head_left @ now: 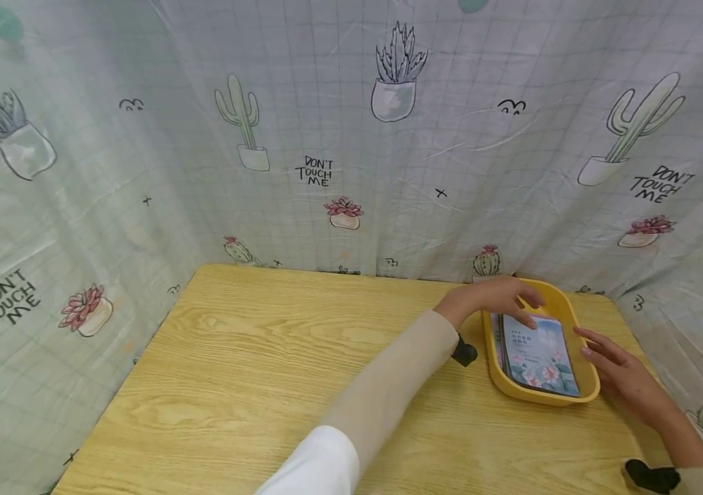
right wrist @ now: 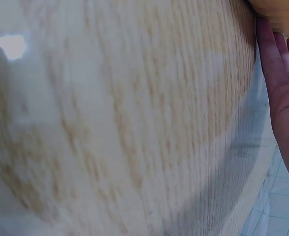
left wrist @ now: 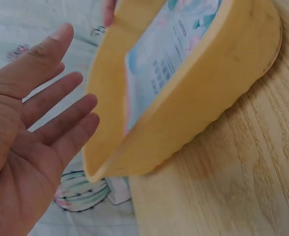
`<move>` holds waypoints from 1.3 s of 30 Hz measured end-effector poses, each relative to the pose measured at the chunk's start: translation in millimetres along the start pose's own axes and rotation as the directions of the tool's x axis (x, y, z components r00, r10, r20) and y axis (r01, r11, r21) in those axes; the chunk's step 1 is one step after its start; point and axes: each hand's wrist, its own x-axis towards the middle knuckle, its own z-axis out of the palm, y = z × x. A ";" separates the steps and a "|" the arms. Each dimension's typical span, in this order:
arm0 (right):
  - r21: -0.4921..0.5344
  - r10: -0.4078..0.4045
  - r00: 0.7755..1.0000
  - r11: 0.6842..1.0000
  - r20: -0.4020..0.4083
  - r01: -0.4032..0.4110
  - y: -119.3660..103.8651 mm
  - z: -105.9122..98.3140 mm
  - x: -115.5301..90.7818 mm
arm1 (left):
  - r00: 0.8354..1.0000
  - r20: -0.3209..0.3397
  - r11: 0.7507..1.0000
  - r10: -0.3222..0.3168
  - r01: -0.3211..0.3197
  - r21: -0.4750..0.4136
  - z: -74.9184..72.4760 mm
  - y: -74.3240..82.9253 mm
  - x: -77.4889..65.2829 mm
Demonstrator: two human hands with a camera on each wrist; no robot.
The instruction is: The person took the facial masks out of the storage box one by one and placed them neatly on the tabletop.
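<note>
A yellow plastic basket (head_left: 546, 399) stands at the right end of the table, holding a small stack of flat printed booklets. The top booklet (head_left: 540, 350) has a pale blue cover with pink flowers and dark lettering. Above the far left part of the basket is my left hand (head_left: 494, 297), its fingers loosely spread. In the left wrist view that hand (left wrist: 31, 132) holds nothing and looks apart from the basket wall (left wrist: 198, 103). My right hand (head_left: 626, 378) lies along the basket's right side with fairly straight fingers. The right wrist view shows its fingers (right wrist: 277, 59) against the outer wall.
Wood-grain table (head_left: 252, 357) stretches to the left of the basket. A curtain (head_left: 351, 137) printed with cacti and lettering hangs behind the table and at both sides. Black wrist mounts (head_left: 465, 352) are worn at both wrists.
</note>
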 end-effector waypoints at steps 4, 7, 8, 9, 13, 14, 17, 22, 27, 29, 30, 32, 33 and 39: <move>0.005 0.008 1.000 1.000 0.004 -0.009 2.9 -2.1 -2.1 | 1.000 0.025 1.000 -0.014 0.014 -0.004 4.0 -2.0 14.9; 0.013 0.013 1.000 1.000 0.005 -0.013 4.5 -3.6 -3.7 | 0.999 0.032 1.000 -0.031 0.031 -0.002 9.4 -2.4 24.7; 0.015 0.012 1.000 1.000 0.005 -0.012 4.7 -4.1 -3.9 | 0.999 0.033 0.999 -0.038 0.038 0.003 11.2 -2.2 27.4; 0.014 0.011 1.000 1.000 0.006 -0.011 4.7 -4.5 -3.9 | 0.998 0.032 0.999 -0.047 0.047 0.010 12.9 -2.0 29.9; 0.015 0.013 1.000 1.000 0.008 -0.013 2.2 -4.2 -1.7 | 0.995 0.013 0.995 -0.099 0.098 0.017 16.8 -0.9 36.4; 0.014 0.013 1.000 1.000 0.007 -0.013 1.3 -3.7 -0.8 | 0.993 0.005 0.993 -0.114 0.114 0.024 17.2 -0.7 37.3; 0.013 0.008 1.000 1.000 0.006 -0.008 -1.0 -2.0 2.0 | 0.989 -0.024 0.987 -0.148 0.149 0.052 17.6 -0.4 38.1; 0.042 -0.013 1.000 0.999 0.018 0.012 -1.7 -0.1 5.5 | 0.977 -0.072 0.969 -0.199 0.207 0.138 19.2 2.3 36.9; 0.086 -0.031 0.999 0.996 0.026 0.029 -0.9 -0.9 4.0 | 0.970 -0.114 0.952 -0.216 0.235 0.197 24.7 6.9 38.6; 0.091 -0.033 0.999 0.995 0.030 0.030 -0.1 -1.6 2.6 | 0.973 -0.120 0.954 -0.199 0.220 0.202 27.4 7.3 39.7; 0.091 -0.031 0.999 0.995 0.031 0.028 0.5 -2.2 2.1 | 0.973 -0.127 0.957 -0.195 0.217 0.191 28.9 7.1 40.5; 0.090 -0.023 0.999 0.996 0.027 0.020 1.3 -2.3 0.8 | 0.974 -0.133 0.964 -0.183 0.205 0.169 31.0 6.6 41.6; 0.086 -0.019 1.000 0.996 0.025 0.017 2.2 -1.8 0.6 | 0.975 -0.135 0.966 -0.176 0.197 0.165 32.0 5.8 41.9; 0.042 -0.018 1.000 0.999 0.004 0.017 3.6 -0.3 0.4 | 0.977 -0.169 0.977 -0.127 0.152 0.147 34.0 0.8 44.4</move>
